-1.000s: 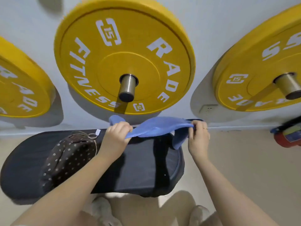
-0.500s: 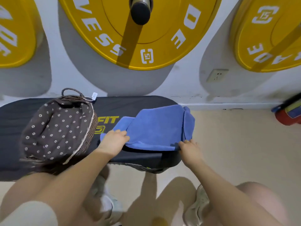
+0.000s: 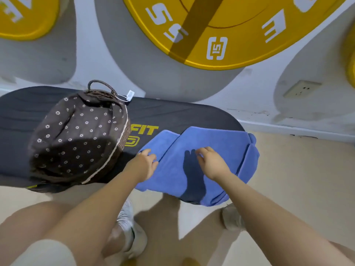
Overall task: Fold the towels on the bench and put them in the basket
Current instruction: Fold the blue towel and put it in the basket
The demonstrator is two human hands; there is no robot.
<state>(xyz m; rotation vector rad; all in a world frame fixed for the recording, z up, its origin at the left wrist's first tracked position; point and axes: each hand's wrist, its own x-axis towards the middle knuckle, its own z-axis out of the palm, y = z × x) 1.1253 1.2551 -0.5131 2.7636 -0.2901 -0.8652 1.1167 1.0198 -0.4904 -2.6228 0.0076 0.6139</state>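
Note:
A blue towel (image 3: pixel 217 143) lies folded on the right end of the black bench (image 3: pixel 172 116), with its near edge hanging over the front. My left hand (image 3: pixel 144 162) rests on the towel's left part, fingers curled over a fold edge. My right hand (image 3: pixel 211 162) hovers just above the towel's middle, fingers loosely bent, casting a dark shadow on the cloth. A wicker basket (image 3: pixel 123 139) with a brown flowered cloth cover (image 3: pixel 76 135) stands on the bench to the left of the towel.
Large yellow weight plates (image 3: pixel 221 35) hang on the grey wall behind the bench. A wall socket (image 3: pixel 301 88) sits at the right. My knees and shoes (image 3: pixel 128 227) are below the bench on a beige floor.
The towel went from held up in the air to laid flat on the bench. My right hand moved from the towel's near right corner onto its middle. The camera tilted down and closer.

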